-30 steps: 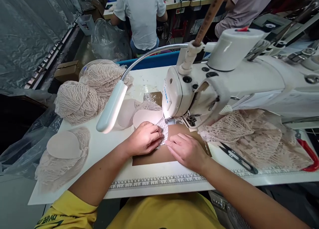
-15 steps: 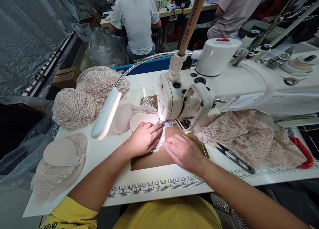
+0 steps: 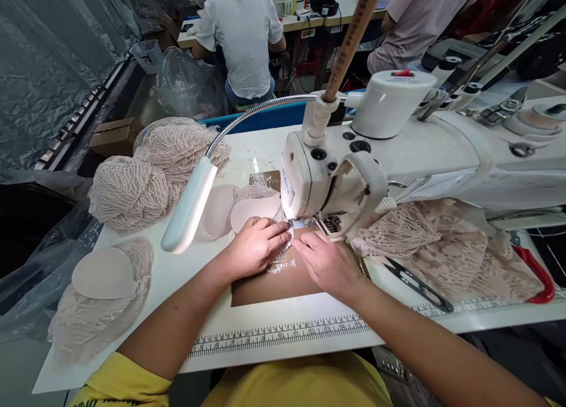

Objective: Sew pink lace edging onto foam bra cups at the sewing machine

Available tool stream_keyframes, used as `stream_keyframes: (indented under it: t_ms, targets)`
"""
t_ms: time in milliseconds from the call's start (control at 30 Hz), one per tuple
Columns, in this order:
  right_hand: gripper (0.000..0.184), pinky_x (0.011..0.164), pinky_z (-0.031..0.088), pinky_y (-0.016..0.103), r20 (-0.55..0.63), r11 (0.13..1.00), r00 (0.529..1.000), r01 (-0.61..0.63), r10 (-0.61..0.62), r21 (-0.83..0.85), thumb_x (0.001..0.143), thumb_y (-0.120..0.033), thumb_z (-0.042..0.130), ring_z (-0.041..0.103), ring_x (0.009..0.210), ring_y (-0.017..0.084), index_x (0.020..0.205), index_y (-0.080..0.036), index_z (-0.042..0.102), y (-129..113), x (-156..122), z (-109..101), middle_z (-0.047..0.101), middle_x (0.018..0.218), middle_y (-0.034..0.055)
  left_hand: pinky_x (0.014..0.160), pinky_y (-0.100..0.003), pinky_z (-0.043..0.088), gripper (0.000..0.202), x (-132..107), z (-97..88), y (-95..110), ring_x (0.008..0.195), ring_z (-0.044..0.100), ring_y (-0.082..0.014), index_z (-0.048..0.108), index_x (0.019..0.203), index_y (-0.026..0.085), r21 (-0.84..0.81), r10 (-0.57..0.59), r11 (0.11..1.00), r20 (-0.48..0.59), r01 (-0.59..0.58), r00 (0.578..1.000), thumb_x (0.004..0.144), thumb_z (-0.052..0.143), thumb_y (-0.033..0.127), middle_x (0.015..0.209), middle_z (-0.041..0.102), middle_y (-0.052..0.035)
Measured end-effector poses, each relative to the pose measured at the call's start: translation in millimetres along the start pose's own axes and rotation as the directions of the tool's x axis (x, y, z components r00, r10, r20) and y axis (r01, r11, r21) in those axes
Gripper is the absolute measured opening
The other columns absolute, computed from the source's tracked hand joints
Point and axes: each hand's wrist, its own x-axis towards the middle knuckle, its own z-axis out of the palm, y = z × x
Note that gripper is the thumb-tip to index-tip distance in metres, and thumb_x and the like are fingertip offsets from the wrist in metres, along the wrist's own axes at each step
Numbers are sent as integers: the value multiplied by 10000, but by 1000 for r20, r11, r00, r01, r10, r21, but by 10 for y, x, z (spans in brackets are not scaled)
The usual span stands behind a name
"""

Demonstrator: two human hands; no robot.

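A garment sewing workshop: an industrial sewing machine (image 3: 354, 177) on a white surface (image 3: 247, 312), piles of beige lace pieces (image 3: 145, 171), and co-workers (image 3: 241, 35) seated at benches behind.

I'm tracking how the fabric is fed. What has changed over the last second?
The left hand and right hand crept forward toward the needle of the sewing machine and drew together, so less of the lace piece shows between them. Both stayed pressed on it. The lace piles, snips and lamp lie as before.
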Motion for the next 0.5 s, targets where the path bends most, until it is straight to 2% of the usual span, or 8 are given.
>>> stream_keyframes:
  t_ms: [267,500]
  targets:
    - [433,573,318,307,8,991,997,-81,82,-102,846,-106,463,526,731,188,1240,-214,607,-8,35,11,649,1017,95,848,-394,402,346,19,4,-47,985,497,-229,592,1247,197,42,-20,999,21,19,1000,947,421,218,1322,575,-75]
    - [411,575,329,315,-33,996,997,-77,75,-52,838,-101,460,520,706,186,1186,-216,644,27,40,37,654,935,82,851,-397,382,367,43,5,-64,1020,505,-242,558,1281,185,48,-56,997,26,55,998,944,415,214,1288,591,-99]
